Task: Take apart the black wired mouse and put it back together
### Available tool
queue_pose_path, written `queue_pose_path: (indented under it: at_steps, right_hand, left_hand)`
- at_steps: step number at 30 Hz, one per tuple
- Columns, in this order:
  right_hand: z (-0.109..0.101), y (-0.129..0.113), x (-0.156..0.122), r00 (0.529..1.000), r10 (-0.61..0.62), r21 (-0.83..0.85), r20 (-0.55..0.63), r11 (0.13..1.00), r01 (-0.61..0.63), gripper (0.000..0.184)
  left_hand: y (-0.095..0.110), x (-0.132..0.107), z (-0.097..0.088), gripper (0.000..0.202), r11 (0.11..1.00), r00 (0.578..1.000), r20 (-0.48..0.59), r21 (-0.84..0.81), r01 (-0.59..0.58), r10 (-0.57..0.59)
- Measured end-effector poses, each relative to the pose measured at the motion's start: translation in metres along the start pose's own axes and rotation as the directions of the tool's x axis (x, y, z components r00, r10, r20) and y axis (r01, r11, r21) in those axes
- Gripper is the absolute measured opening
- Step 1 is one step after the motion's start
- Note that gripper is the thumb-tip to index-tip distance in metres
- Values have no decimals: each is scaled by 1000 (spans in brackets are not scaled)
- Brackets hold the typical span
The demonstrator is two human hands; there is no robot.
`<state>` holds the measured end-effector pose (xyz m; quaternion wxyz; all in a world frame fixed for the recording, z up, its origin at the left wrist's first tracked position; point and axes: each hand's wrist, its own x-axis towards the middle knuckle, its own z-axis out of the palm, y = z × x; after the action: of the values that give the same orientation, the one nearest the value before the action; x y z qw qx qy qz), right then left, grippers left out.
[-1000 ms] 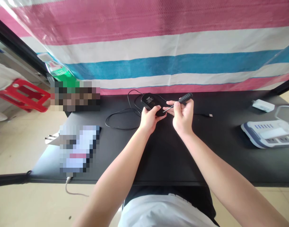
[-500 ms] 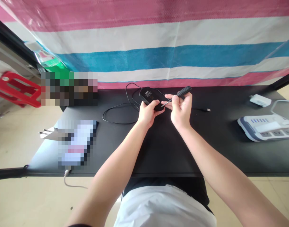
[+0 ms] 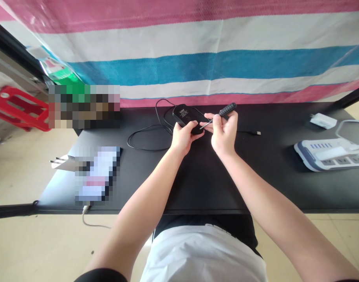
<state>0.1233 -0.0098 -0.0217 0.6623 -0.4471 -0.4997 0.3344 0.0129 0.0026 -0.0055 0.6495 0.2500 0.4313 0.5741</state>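
Observation:
My left hand [image 3: 183, 137] is closed around the near end of a black computer mouse [image 3: 183, 112], thumb on top. The mouse lies underside up, with a printed label showing. In my right hand [image 3: 223, 133] is a screwdriver [image 3: 228, 109] with a black ridged handle. Its metal shaft points down and left, and the tip is at the near right part of the mouse's underside; whether it touches a screw cannot be made out. A thin black cable [image 3: 138, 148] loops on the table to the left of the mouse, and a USB plug [image 3: 258, 133] lies right of my right hand.
On the black table [image 3: 273, 188] a white power strip [image 3: 329, 156] and a white charger [image 3: 323, 120] sit at the right. A blurred phone [image 3: 100, 176] and a pronged adapter [image 3: 63, 163] lie at the left. Behind hangs a striped sheet [image 3: 182, 70]; a red stool [image 3: 20, 107] stands on the floor.
The whole view has shifted slightly, so things appear a little higher. Both hands keep their hold, and the screwdriver tip stays by the same part of the mouse.

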Motion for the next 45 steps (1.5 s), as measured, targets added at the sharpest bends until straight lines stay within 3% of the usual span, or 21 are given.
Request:
queue_pose_path:
  at_steps: [9, 17, 24, 27, 30, 37, 45]
  right_hand:
    - [-1, -3, -1, 1000, -19, 0, -4, 1000, 19, 45]
    - [-11, -6, 4, 993, -121, -142, -13, 983, 118, 43]
    - [-22, 2, 10, 945, -315, -234, 84, 916, 326, 67]
    - [-26, 7, 12, 896, -422, -312, 135, 840, 443, 59]
    - [-27, 8, 12, 878, -455, -360, 149, 802, 477, 52]
    - [-28, -1, 14, 876, -471, -339, 100, 812, 475, 42]
    - [-28, -2, 14, 885, -461, -352, 58, 820, 450, 37]
  left_hand:
    - [-1, -1, 1, 24, 1000, 1000, 7, 12, -1, 1]
    - [0, 0, 0, 19, 1000, 999, -37, 8, 11, -11]
    - [-1, 2, -2, 22, 1000, 999, -33, 3, 22, -22]
    - [-2, 2, -3, 29, 1000, 999, -48, 18, 12, -11]
    - [0, 1, -2, 29, 999, 998, -65, 38, 28, -26]
    - [1, 1, 0, 18, 996, 994, -57, 8, 91, -91]
    - [-1, 2, -4, 27, 980, 995, -52, 175, 94, -87]
